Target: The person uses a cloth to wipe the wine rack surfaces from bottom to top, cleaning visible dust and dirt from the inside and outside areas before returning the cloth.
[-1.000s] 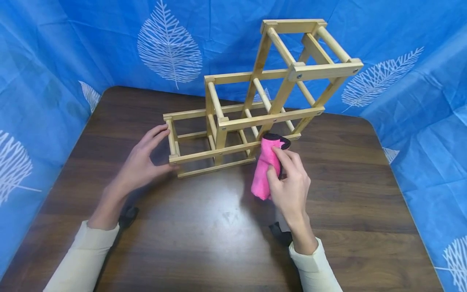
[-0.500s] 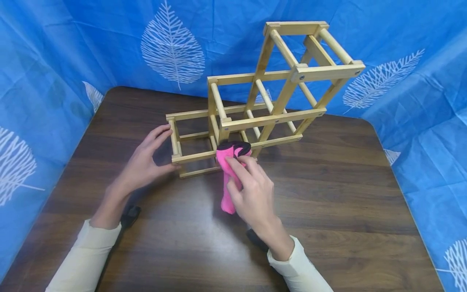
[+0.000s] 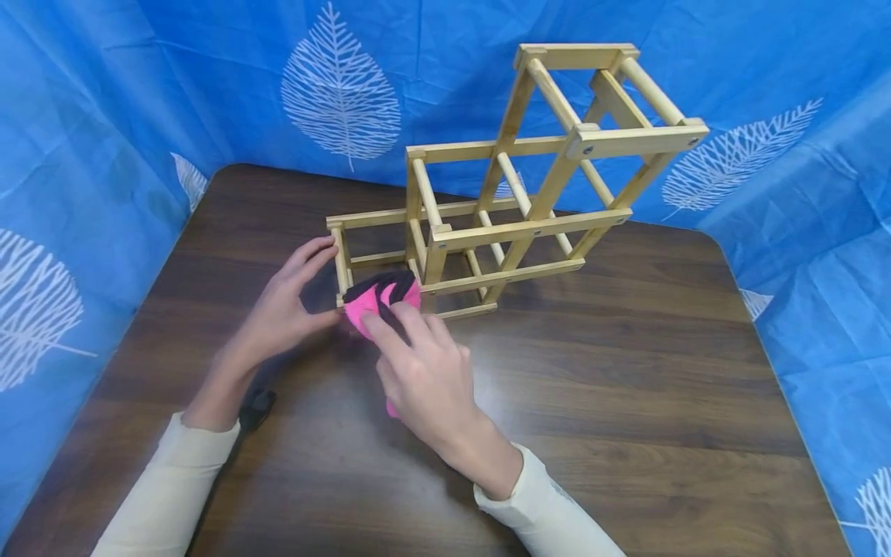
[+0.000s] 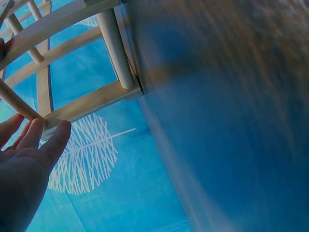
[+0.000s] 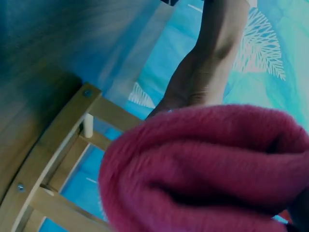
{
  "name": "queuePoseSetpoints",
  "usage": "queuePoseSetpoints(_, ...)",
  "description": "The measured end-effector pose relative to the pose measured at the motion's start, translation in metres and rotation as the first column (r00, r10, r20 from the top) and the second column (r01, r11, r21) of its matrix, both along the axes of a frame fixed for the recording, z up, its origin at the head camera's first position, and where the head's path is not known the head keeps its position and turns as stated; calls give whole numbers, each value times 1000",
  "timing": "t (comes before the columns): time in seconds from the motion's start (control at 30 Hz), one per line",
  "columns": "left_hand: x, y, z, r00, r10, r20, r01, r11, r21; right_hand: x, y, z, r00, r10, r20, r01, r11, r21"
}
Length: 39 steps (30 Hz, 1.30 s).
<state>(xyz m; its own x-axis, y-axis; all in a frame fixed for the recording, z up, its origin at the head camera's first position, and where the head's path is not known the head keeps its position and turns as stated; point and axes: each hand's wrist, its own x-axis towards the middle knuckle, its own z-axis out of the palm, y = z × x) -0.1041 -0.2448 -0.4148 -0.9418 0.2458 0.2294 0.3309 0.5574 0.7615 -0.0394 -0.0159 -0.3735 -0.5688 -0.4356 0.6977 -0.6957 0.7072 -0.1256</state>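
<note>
So there's this fuzzy pink cloth with black trim [image 3: 360, 308], bunched up right at the low end of a stepped wooden rack [image 3: 536, 229], in front of the near rail. Can't tell if it's actually touching the wood. The person's right hand [image 3: 431, 371] has it pinched, fingers and thumb curled into the folds. Left hand [image 3: 281, 305] is just beside it, holding the rack's end: thumb at the near corner, fingertips on the far one. The rack's all pale bars and round dowels with screws at the joints, climbing to its tallest bit on the right. It's standing on a dark wood-grain surface [image 3: 626, 348]. Both arms are in cream sleeves [image 3: 170, 472]. Blue sheeting [image 3: 230, 77] hangs around the back and sides, with big white leaf prints [image 3: 341, 85] on it.
</note>
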Motion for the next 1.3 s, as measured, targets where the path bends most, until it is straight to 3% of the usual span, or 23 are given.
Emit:
queuePoseSetpoints(0.2,-1,1,-1,1000,-11,-5,11,1000,7,-1,-5,-2,995,-4,-100,23,982,186)
queuePoseSetpoints(0.37,-2,2,0,1000,-10,-14,10,1000,-2,-1,1,-5,1000,-18,-16,21,972,234)
queuePoseSetpoints(0.53,0,2,1,1000,7,6,-7,1000,-14,-2,8,-9,1000,-28,8,25,980,195)
queuePoseSetpoints(0.7,0,2,1,999,20,29,-19,999,-26,-6,25,-12,999,-38,11,36,995,89)
queuePoseSetpoints(0.97,-1,1,1,998,26,56,-24,999,-31,-13,55,-15,990,46,134,-42,999,-31)
queuePoseSetpoints(1.13,-1,0,1,998,26,58,-24,999,-29,-13,66,-18,991,55,126,-50,998,-40)
queuePoseSetpoints(1.3,-1,0,1,1000,11,18,-10,999,-35,-11,77,-19,995,13,95,-6,997,-75)
